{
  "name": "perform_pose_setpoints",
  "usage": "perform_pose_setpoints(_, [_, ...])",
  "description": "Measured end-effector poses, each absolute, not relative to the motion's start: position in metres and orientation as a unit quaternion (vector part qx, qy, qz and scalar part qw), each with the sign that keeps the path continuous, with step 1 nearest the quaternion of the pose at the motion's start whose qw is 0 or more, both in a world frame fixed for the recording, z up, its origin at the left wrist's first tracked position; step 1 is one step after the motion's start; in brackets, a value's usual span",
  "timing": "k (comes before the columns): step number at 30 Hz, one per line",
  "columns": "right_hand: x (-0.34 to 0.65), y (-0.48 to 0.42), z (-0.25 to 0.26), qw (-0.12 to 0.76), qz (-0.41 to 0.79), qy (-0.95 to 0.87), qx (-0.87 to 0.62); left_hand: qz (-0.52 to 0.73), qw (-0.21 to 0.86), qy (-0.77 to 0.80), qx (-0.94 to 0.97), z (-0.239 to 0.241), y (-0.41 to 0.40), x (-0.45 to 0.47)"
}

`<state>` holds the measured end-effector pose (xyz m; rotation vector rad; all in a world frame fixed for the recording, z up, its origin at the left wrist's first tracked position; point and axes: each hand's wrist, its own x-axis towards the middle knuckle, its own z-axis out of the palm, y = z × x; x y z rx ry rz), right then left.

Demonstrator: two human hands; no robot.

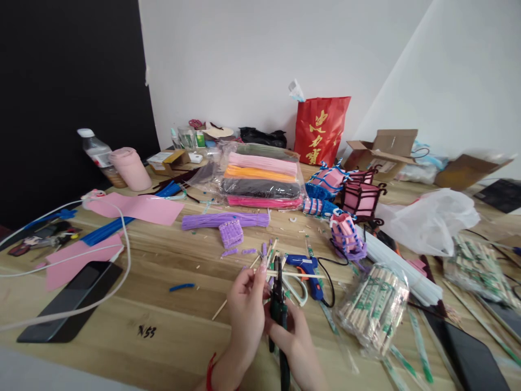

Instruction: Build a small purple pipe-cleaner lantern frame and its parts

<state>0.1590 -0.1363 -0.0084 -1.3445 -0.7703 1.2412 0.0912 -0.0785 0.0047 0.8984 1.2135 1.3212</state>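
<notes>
A clear plastic bag of wooden chopsticks (pixel 372 309) lies right of the blue hot-glue gun (pixel 306 270). Just before the gun, dark-handled pliers (pixel 278 304), nose pointing away, are gripped by the right hand (pixel 295 339); a thin wooden stick (pixel 295 275), lying crosswise, is pinched by the left hand (pixel 245 315).

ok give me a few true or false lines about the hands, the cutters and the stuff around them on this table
1. The right hand grips dark-handled pliers. True.
2. The left hand holds a thin wooden stick at the plier tip. True.
3. The glue gun is red. False: it is blue, lying just beyond the hands.
4. The purple pipe cleaners lie behind the hands on the wooden table. True.
5. The red bag lies flat beside the phone. False: it stands upright by the wall.
</notes>
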Motion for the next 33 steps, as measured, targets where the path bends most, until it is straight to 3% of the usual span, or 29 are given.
perform_pose_setpoints(10, [0.157, -0.134, -0.009, 0.548, 0.537, -0.216, -0.604, 0.565, 0.481, 0.514, 0.431, -0.005, -0.089, 0.096])
perform_pose_setpoints(33, [0.153, -0.130, -0.002, 0.531, 0.451, -0.356, -0.623, 0.560, 0.503, 0.519, 0.405, -0.001, -0.086, 0.095])
